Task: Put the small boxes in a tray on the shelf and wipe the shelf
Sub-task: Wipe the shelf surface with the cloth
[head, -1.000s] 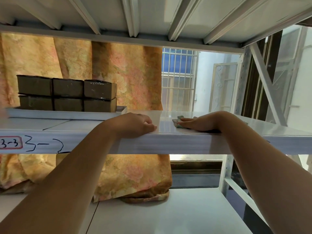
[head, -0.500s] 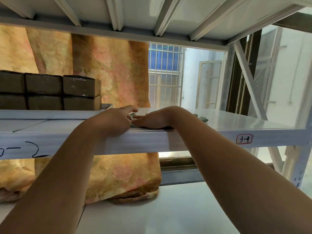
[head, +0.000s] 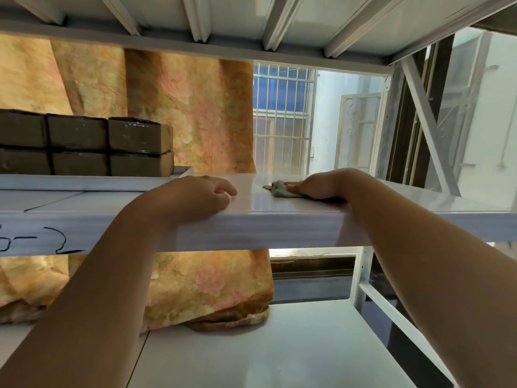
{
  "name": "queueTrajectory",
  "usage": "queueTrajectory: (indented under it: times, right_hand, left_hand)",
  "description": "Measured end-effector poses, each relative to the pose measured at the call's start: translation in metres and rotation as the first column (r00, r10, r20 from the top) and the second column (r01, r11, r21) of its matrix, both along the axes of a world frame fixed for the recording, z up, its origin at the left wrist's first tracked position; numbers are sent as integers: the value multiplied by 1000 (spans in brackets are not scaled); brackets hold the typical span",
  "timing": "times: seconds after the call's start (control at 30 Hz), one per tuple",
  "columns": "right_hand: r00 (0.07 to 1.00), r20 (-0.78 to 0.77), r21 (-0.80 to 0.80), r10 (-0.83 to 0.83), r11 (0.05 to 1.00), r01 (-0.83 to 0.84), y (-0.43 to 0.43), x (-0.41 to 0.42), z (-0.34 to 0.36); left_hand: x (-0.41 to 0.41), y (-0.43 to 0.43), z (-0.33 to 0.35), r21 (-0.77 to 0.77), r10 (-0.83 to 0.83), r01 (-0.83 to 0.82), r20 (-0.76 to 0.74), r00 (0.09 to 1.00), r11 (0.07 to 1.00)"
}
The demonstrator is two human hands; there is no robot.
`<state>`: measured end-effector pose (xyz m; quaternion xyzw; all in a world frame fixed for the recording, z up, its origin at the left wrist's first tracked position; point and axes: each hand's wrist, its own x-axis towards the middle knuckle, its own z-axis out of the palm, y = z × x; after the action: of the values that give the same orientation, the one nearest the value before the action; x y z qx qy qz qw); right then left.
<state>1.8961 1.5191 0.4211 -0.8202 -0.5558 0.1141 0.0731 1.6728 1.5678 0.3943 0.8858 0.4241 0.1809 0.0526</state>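
Grey-green cloth (head: 282, 189) is pressed flat onto the shelf (head: 279, 217) under the right hand (head: 321, 186); fingers lie extended on it, not clenched around it, and most of the rag is hidden beneath the palm. Left hand (head: 195, 198) is loosely curled and empty, rested on the front lip to the left of the wiping hand.

Small boxes (head: 84, 144) are seen stacked two high in the tray (head: 183, 172), well to the left of the cloth hand and just beyond the left hand. That step is judged done; wiping is under way.

Risk: a leftward sweep carried too far could nudge the tray corner. With only flat pressure, the rag could bunch or be left behind.

Surface is glossy white metal, reflective. A patterned orange curtain (head: 181, 113) hangs behind; a barred window (head: 282, 119) is lit beyond.
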Motion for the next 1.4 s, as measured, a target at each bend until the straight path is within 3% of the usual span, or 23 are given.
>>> queueTrajectory:
  times: [0.27, 0.53, 0.67, 0.8, 0.9, 0.97, 1.07, 1.27, 1.4]
  right_hand:
    - [937, 89, -34, -337, 939, 341, -7, 69, 0]
    - [912, 237, -95, -336, 926, 366, 9, 73, 15]
    - [932, 272, -100, -238, 957, 273, 41, 62, 17]
    - [967, 222, -87, -122, 986, 144, 73, 10, 16]
    - [964, 267, -88, 0, 996, 25, 96, -33, 14]
    - [947, 302, -97, 107, 992, -81, 99, -71, 14]
    - [942, 218, -115, 257, 965, -237, 95, -117, 16]
    - [940, 99, -115, 328, 942, -316, 63, -131, 10]
    - [883, 196, -121, 426, 904, -409, 34, -126, 2]
  left_hand:
    - [0, -4, 1, -7, -14, 14, -20, 1000, 1000]
    - [0, -7, 1, -15, -11, 10, -46, 999, 1000]
    - [1, -7, 0, -17, -29, 29, -4, 1000, 999]
    - [-1, -8, -1, 22, -17, 15, 90, 996, 1000]
    - [0, -8, -2, 12, 8, -10, 144, 990, 1000]
    - [-1, -4, -3, 24, 60, -69, 265, 962, 997]
    - [-5, 2, -5, 31, 165, -198, 436, 884, 980]
    - [-4, 3, -7, 56, 218, -263, 413, 884, 963]
    - [-4, -1, -4, 58, 220, -275, 452, 865, 960]
